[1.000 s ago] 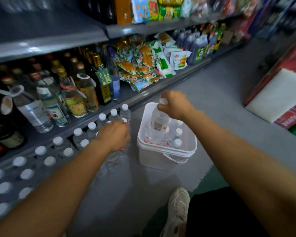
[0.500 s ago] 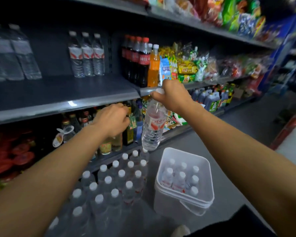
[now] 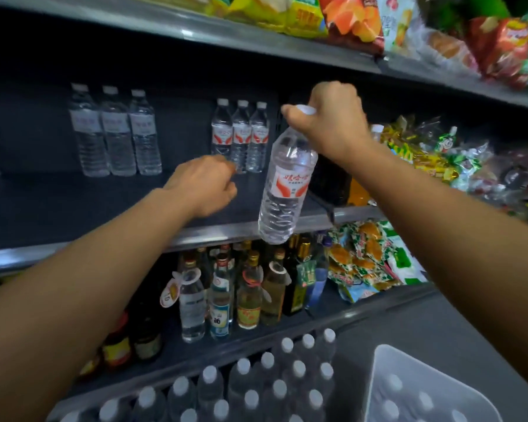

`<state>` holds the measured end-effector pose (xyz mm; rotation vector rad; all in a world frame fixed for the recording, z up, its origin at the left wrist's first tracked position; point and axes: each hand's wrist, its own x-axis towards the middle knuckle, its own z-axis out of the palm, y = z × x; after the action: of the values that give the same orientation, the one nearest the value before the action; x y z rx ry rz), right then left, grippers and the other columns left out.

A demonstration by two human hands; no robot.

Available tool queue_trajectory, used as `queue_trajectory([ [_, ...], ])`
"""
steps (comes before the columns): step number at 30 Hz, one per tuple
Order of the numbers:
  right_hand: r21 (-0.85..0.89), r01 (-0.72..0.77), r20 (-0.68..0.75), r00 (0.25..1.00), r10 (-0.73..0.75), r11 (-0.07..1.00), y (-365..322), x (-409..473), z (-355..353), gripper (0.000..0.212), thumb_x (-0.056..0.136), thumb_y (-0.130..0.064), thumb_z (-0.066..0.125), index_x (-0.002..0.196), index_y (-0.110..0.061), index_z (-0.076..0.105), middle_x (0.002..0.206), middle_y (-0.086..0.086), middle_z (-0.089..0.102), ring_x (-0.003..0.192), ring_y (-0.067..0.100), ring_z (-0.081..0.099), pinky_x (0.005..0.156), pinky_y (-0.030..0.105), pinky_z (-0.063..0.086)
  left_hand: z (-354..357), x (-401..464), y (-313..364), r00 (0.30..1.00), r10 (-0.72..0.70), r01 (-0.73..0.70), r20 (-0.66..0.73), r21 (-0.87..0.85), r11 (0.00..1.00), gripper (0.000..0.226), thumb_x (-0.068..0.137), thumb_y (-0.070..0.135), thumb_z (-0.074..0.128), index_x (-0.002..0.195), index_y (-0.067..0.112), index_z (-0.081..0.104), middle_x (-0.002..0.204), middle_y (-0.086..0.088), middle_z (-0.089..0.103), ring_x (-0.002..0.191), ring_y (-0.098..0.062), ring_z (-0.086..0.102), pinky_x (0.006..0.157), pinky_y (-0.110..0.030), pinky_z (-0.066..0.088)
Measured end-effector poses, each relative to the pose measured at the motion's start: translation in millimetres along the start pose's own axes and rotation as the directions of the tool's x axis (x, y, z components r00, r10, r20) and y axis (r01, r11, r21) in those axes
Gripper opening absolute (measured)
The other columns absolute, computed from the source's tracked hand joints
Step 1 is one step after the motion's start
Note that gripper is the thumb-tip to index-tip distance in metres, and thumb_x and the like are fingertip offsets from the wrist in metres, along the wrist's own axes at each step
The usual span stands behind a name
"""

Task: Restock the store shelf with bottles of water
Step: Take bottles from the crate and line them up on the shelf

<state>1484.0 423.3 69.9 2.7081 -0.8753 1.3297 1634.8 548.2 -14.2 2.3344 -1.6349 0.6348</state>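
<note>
My right hand [image 3: 326, 120] grips a clear water bottle [image 3: 287, 184] by its white cap and neck. The bottle has a red and white label and hangs tilted just before the front edge of the dark middle shelf [image 3: 73, 208]. My left hand [image 3: 205, 184] reaches over that shelf with its fingers curled and nothing in it. It is just in front of three matching red-labelled bottles [image 3: 240, 135] standing at the shelf's back. Three taller bottles with pale labels [image 3: 116, 132] stand further left.
A white bin [image 3: 387, 360] holding more water bottles sits on the floor at lower right. Several capped water bottles [image 3: 256, 385] fill the bottom shelf. Liquor and oil bottles [image 3: 226, 300] stand below the middle shelf. Snack bags [image 3: 433, 153] lie to the right and on the shelf above.
My right hand has lifted the bottle out of the white bin up to the middle shelf. My left hand left the bottom-shelf bottles and rose over that shelf. The view tilted upward.
</note>
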Motion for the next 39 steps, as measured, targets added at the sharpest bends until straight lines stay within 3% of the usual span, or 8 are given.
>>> queue_trajectory([
  [4, 0.067, 0.024, -0.011, 1.0, -0.023, 0.997, -18, 47, 40, 0.049, 0.086, -0.049, 0.059, 0.062, -0.011, 0.037, 0.076, 0.011, 0.047, 0.073, 0.029, 0.05, 0.06, 0.032, 0.03, 9, 25, -43, 0.997, -0.074, 0.074, -0.004, 0.052, 0.996, 0.031, 0.095, 0.026, 0.045, 0.116, 0.008, 0.057, 0.117, -0.013, 0.055, 0.106, -0.035, 0.054, 0.082, -0.042, 0.047],
  [11, 0.113, 0.041, 0.046, 0.998, -0.046, 0.993, -43, 108, 141, 0.044, 0.089, -0.049, 0.058, 0.073, -0.01, 0.045, 0.087, 0.01, 0.051, 0.094, 0.038, 0.059, 0.067, 0.034, 0.038, 49, 62, -110, 0.988, -0.15, 0.143, 0.046, 0.127, 0.981, 0.034, 0.095, 0.027, 0.044, 0.122, 0.008, 0.055, 0.121, -0.011, 0.054, 0.111, -0.033, 0.053, 0.083, -0.039, 0.045],
  [15, 0.134, 0.047, 0.079, 0.995, -0.058, 0.99, -55, 144, 194, 0.039, 0.09, -0.047, 0.057, 0.092, -0.008, 0.058, 0.101, 0.013, 0.059, 0.102, 0.035, 0.059, 0.074, 0.034, 0.043, 69, 84, -141, 0.983, -0.176, 0.168, 0.042, 0.151, 0.974, 0.035, 0.095, 0.028, 0.044, 0.123, 0.009, 0.054, 0.125, -0.01, 0.053, 0.114, -0.033, 0.053, 0.084, -0.039, 0.044],
  [22, 0.126, 0.032, 0.12, 0.992, -0.048, 0.992, -68, 201, 262, 0.045, 0.093, -0.044, 0.057, 0.115, -0.005, 0.058, 0.122, 0.015, 0.059, 0.114, 0.033, 0.057, 0.076, 0.029, 0.037, 105, 114, -180, 0.983, -0.173, 0.16, 0.063, 0.18, 0.971, 0.032, 0.093, 0.028, 0.044, 0.117, 0.009, 0.055, 0.126, -0.011, 0.053, 0.112, -0.034, 0.054, 0.085, -0.04, 0.046],
  [29, 0.104, -0.005, 0.184, 0.983, -0.014, 0.995, -67, 235, 309, 0.05, 0.092, -0.042, 0.06, 0.128, -0.008, 0.054, 0.131, 0.014, 0.054, 0.121, 0.033, 0.052, 0.094, 0.036, 0.045, 134, 137, -201, 0.981, -0.177, 0.161, 0.076, 0.179, 0.97, 0.025, 0.095, 0.029, 0.044, 0.109, 0.012, 0.055, 0.124, -0.01, 0.053, 0.111, -0.033, 0.054, 0.077, -0.036, 0.041],
  [36, 0.127, -0.045, 0.223, 0.975, 0.015, 0.991, -67, 251, 325, 0.056, 0.088, -0.041, 0.065, 0.132, -0.009, 0.051, 0.133, 0.011, 0.054, 0.122, 0.028, 0.053, 0.096, 0.033, 0.044, 153, 151, -208, 0.981, -0.179, 0.162, 0.081, 0.176, 0.971, 0.024, 0.095, 0.028, 0.044, 0.108, 0.011, 0.056, 0.123, -0.011, 0.054, 0.111, -0.034, 0.054, 0.074, -0.034, 0.037],
  [39, 0.121, -0.049, 0.243, 0.97, 0.019, 0.991, -68, 253, 329, 0.056, 0.089, -0.04, 0.064, 0.132, -0.007, 0.05, 0.135, 0.012, 0.052, 0.123, 0.028, 0.052, 0.096, 0.032, 0.043, 156, 155, -206, 0.983, -0.169, 0.155, 0.074, 0.158, 0.975, 0.027, 0.095, 0.03, 0.043, 0.112, 0.013, 0.056, 0.124, -0.009, 0.054, 0.112, -0.033, 0.054, 0.082, -0.038, 0.044],
])
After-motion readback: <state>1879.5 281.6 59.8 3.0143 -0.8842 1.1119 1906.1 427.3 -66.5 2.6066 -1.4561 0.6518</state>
